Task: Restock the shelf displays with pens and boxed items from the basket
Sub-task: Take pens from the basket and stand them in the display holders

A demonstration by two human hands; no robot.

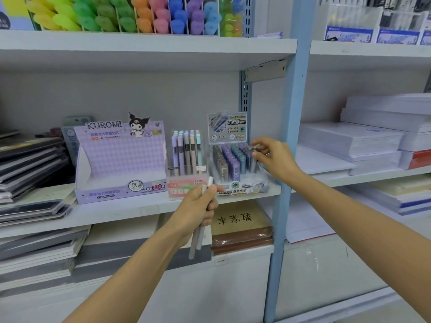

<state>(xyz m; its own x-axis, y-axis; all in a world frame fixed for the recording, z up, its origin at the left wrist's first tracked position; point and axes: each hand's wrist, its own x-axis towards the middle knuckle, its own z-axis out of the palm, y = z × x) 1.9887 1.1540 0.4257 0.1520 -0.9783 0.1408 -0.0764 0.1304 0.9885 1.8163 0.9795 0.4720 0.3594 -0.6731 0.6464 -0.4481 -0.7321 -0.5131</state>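
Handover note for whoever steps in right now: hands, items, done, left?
Left hand: shut on a few pale pens, held below the shelf edge in front of the pen display.
Right hand: fingertips pinching a small lead case at the right side of the lead-refill display.
Kuromi display box: looks empty.
Done: the lead display looks nearly full.
Left: seat the case, slot the pens, fill the Kuromi box. The basket is not in view.

Stationery shop; shelf [144, 206] of pen displays [186, 164].
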